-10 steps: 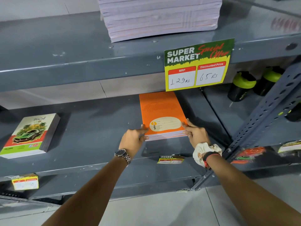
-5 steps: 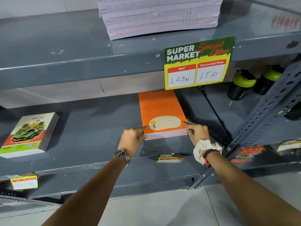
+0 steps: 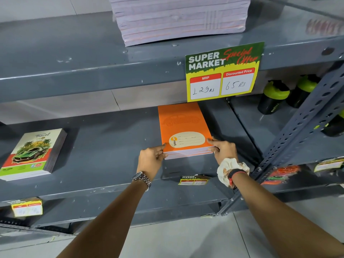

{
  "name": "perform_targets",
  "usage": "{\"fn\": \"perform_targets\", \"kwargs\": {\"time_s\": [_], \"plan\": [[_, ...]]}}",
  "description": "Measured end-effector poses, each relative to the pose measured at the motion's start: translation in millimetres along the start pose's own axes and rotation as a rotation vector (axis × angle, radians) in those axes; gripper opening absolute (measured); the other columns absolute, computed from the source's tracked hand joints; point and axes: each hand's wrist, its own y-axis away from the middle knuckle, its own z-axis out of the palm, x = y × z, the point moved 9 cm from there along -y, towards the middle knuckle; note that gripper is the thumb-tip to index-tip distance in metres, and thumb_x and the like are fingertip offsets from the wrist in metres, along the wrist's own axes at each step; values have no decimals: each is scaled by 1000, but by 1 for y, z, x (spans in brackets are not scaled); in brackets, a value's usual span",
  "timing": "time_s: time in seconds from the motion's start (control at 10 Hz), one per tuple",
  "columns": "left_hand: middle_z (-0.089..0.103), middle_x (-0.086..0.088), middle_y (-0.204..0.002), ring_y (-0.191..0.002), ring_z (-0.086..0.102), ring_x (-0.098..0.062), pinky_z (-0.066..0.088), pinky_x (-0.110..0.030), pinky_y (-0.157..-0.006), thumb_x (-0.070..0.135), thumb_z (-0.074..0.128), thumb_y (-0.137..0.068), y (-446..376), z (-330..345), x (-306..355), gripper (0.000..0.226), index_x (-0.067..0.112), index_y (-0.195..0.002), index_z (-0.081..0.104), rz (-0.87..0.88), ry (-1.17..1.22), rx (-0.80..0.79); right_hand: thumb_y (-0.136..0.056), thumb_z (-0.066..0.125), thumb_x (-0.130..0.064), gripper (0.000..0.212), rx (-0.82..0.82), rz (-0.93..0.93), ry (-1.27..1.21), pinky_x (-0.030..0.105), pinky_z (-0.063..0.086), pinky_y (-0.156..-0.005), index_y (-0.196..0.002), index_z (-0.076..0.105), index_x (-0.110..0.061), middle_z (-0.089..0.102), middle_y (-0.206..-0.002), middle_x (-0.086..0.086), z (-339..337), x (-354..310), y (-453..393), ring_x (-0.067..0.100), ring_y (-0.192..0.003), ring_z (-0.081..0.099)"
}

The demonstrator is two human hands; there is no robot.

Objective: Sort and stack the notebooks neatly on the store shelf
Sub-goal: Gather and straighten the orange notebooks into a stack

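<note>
A short stack of orange notebooks (image 3: 181, 123) lies flat on the grey middle shelf (image 3: 104, 149), its near end toward me. My left hand (image 3: 151, 159) grips the stack's near left corner, and my right hand (image 3: 223, 150) grips its near right corner, thumb on the top cover. Far to the left on the same shelf sits a separate stack of notebooks with a green car cover (image 3: 32, 153). On the upper shelf stands a tall pile of pale notebooks (image 3: 178, 17), spines facing me.
A yellow and green price sign (image 3: 222, 71) hangs from the upper shelf edge, just above the orange stack. A perforated grey shelf post (image 3: 297, 136) slants down at the right. Black and green bottles (image 3: 273, 97) stand in the bay beyond it. Small price tags hang on lower shelf edges.
Both hands have stayed on the orange stack's near corners. The stack sits slightly further back on the shelf and looks squarer than one second ago.
</note>
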Motion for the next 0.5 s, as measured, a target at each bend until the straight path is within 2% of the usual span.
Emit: {"fn": "perform_targets", "kwargs": {"time_s": [0.3,0.4,0.5], "plan": [[72,-11,-106,-93,69,-18,50,-29,-96,10,65,-80,5,2,-1,41,19,-119,58,17,-19,-4,-87,57,0,41,1,38,-46,35,43,-103,-126,56,-13,57,-134,9,6,0,11,31,-118,57],[73,-12,-103,-87,71,-19,54,-33,-92,14,62,-84,18,-5,7,48,26,-128,48,53,-32,-64,-86,58,-2,61,-33,-17,17,45,46,-102,-140,37,-20,40,-148,6,12,-15,29,33,-121,54],[71,-17,-103,-67,68,-24,59,-35,-74,26,55,-88,33,-25,18,50,32,-134,39,124,-154,-23,-86,58,-7,65,68,-89,72,51,44,-104,-143,29,-20,29,-154,2,5,-27,49,29,-135,40]]}}
